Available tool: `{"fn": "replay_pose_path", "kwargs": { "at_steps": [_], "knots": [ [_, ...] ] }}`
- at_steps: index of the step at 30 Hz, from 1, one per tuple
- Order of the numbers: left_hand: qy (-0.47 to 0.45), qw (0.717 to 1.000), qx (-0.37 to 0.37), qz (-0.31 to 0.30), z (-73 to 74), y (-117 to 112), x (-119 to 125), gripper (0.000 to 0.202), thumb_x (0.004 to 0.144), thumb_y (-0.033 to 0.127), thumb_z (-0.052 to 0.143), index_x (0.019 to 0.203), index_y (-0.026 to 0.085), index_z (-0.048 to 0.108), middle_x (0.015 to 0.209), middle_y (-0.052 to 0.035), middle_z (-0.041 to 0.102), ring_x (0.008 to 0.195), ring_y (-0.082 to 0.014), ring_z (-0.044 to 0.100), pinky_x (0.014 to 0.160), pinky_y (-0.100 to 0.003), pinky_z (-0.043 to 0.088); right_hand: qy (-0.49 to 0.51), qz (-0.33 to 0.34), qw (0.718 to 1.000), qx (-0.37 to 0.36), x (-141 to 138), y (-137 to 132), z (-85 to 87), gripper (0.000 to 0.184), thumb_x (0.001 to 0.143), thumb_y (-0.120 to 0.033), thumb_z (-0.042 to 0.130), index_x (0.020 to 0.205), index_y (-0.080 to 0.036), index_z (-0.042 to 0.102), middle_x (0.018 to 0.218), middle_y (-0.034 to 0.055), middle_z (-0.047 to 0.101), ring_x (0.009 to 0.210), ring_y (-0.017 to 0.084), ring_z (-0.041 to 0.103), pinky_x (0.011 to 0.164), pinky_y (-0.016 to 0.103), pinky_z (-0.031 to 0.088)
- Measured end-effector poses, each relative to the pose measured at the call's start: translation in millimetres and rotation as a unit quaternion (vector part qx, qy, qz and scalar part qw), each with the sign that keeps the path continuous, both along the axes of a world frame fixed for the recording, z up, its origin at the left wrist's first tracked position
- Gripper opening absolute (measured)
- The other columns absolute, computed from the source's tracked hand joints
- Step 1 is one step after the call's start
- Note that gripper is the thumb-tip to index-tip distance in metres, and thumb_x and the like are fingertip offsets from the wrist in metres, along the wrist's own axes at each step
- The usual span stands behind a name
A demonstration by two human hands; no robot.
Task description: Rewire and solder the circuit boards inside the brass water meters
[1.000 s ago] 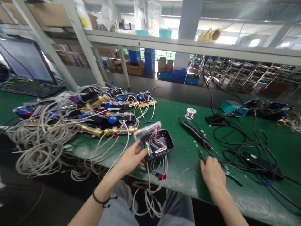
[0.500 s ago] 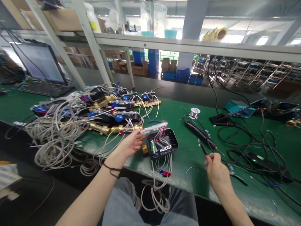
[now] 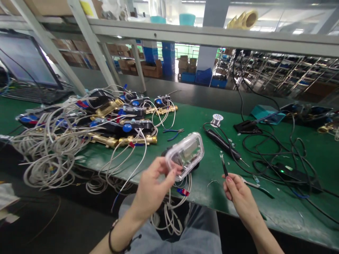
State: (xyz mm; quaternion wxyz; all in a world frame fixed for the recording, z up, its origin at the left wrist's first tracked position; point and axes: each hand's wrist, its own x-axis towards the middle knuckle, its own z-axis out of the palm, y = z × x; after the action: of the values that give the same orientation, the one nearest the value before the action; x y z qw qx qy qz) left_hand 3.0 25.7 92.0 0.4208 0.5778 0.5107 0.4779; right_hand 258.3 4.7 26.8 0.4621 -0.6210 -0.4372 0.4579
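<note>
Apparently not yet closed, the black housing (image 3: 196, 167) lies beneath a clear cover (image 3: 189, 152) gripped by the left hand (image 3: 153, 187), while rightward of it the right hand (image 3: 238, 190) pinches tweezers (image 3: 224, 169).

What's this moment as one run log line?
left fingers: holding clear rounded-rectangular plastic cover; right fingers: holding slim black tool; green bench: round silver wire spool

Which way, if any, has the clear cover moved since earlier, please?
Yes: the clear cover moved right and lower in view, relative to the solder spool.
</note>
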Motion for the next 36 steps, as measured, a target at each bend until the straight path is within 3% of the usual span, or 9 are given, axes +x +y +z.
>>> {"fn": "replay_pose_path", "kwargs": {
  "at_steps": [2,4,7,9,13,17,24,29,36],
  "knots": [
    [0.105,0.993,0.043,-0.034,-20.4,-20.7,3.3,0.015,0.081,0.028,0.062,0.093,0.02,0.064,0.092,-0.0061,0.071,0.085,-0.021,0.067,0.082,-0.032,0.052,0.039,0.007,0.999,-0.02,-3.5,-6.1,0.3,0.039,0.081,-0.056,0.053,0.093,-0.019,0.05,0.063,-0.0042,0.049,0.046,0.007,0.037,0.044,0.021,0.028],
    [0.154,0.976,0.091,-0.122,-43.1,-35.8,5.2,0.016,0.083,0.024,0.058,0.096,0.021,0.067,0.103,-0.0084,0.07,0.096,-0.0235,0.066,0.09,-0.036,0.05,0.055,0.012,0.998,-0.039,-4.8,-10.3,0.0,0.038,0.081,-0.057,0.051,0.087,-0.02,0.05,0.064,-0.0037,0.051,0.046,0.007,0.035,0.045,0.021,0.026],
    [0.205,0.937,0.17,-0.225,-71.5,-47.2,6.9,0.027,0.089,0.016,0.047,0.107,0.021,0.066,0.121,-0.0098,0.062,0.114,-0.0247,0.057,0.102,-0.041,0.044,0.058,0.022,0.997,-0.053,-5.3,-12.2,-0.6,0.044,0.083,-0.062,0.043,0.07,-0.02,0.046,0.055,-0.0045,0.045,0.045,0.008,0.033,0.047,0.023,0.029],
    [0.246,0.907,0.23,-0.253,-82.8,-49.6,7.5,0.033,0.09,0.012,0.044,0.116,0.022,0.062,0.127,-0.0103,0.057,0.121,-0.0249,0.051,0.105,-0.043,0.04,0.063,0.033,0.996,-0.056,-6.4,-11.3,0.1,0.048,0.084,-0.064,0.039,0.063,-0.021,0.041,0.048,-0.0059,0.037,0.044,0.008,0.03,0.047,0.023,0.029],
    [0.301,0.864,0.301,-0.27,-89.3,-50.3,4.8,0.036,0.089,0.01,0.048,0.123,0.021,0.057,0.13,-0.0111,0.053,0.125,-0.0256,0.046,0.107,-0.043,0.039,0.1,0.037,0.993,-0.059,-10.1,-8.5,5.6,0.043,0.082,-0.062,0.047,0.073,-0.02,0.048,0.051,-0.008,0.035,0.043,0.006,0.021,0.043,0.021,0.02],
    [0.277,0.867,0.294,-0.291,-90.3,-53.5,-3.1,0.037,0.09,0.011,0.048,0.124,0.022,0.056,0.129,-0.01,0.054,0.125,-0.0257,0.047,0.107,-0.044,0.039,0.092,0.046,0.991,-0.082,-11.5,-9.9,13.5,0.043,0.075,-0.054,0.063,0.098,-0.018,0.054,0.056,-0.0078,0.044,0.044,0.004,0.025,0.042,0.018,0.015],
    [0.252,0.88,0.277,-0.293,-102.0,-55.8,3.8,0.033,0.091,0.01,0.045,0.117,0.024,0.059,0.128,-0.008,0.056,0.125,-0.0231,0.047,0.11,-0.045,0.033,0.005,0.091,0.993,-0.07,-1.3,-10.4,-1.5,0.044,0.077,-0.049,0.061,0.103,-0.014,0.058,0.071,0.0018,0.063,0.063,0.013,0.056,0.057,0.023,0.042],
    [0.297,0.843,0.269,-0.36,-107.7,-45.2,26.1,0.029,0.092,0.009,0.042,0.111,0.021,0.059,0.138,-0.0082,0.046,0.133,-0.0236,0.036,0.113,-0.049,0.026,-0.109,0.086,0.989,-0.058,8.6,-1.1,-19.3,0.041,0.078,-0.05,0.056,0.096,-0.013,0.062,0.079,0.0052,0.067,0.069,0.016,0.06,0.064,0.027,0.046],
    [0.355,0.802,0.423,-0.229,-119.9,-42.0,54.7,0.01,0.089,0.012,0.051,0.092,0.015,0.061,0.124,-0.0078,0.06,0.116,-0.0236,0.054,0.105,-0.046,0.041,-0.27,0.0,0.962,-0.032,26.1,-14.6,2.5,0.04,0.083,-0.049,0.049,0.099,-0.017,0.066,0.077,0.0047,0.065,0.073,0.018,0.057,0.07,0.028,0.041]
  ]
}}
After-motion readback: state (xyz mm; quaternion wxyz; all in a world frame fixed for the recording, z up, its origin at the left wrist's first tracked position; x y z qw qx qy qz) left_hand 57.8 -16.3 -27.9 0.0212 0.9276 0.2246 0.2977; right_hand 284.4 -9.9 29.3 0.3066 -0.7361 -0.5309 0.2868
